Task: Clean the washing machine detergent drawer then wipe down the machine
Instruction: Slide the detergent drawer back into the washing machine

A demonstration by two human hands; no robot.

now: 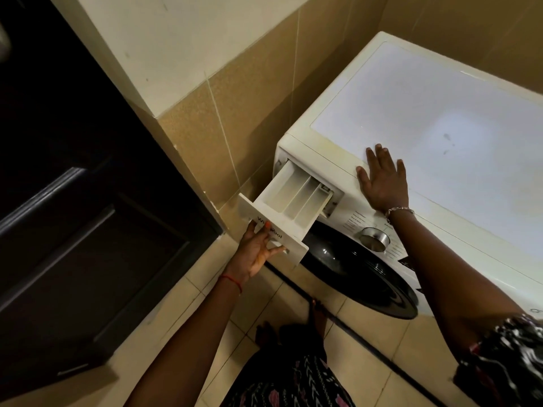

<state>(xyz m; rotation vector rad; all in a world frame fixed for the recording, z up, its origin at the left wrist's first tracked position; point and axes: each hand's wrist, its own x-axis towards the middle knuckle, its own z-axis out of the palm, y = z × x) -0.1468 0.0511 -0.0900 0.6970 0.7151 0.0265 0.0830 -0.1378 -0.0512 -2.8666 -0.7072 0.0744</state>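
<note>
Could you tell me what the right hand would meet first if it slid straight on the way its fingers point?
The right hand lies flat on the washing machine top; that surface looks free ahead of it, so it would probably meet the tiled wall first, though depth is unclear.

The detergent drawer [293, 198] is white plastic and pulled far out of its slot at the upper left corner of the washing machine [440, 127], with only its rear end still inside. Two long walls split its tray into three open compartments, which look bare and slightly cream. Its flat front panel [291, 242] bears dark lettering, partly covered. The machine is a white front-loader with a flat, glossy top, a closed round dark door [358, 277] and a silver dial [374, 235] on its control strip.
</note>
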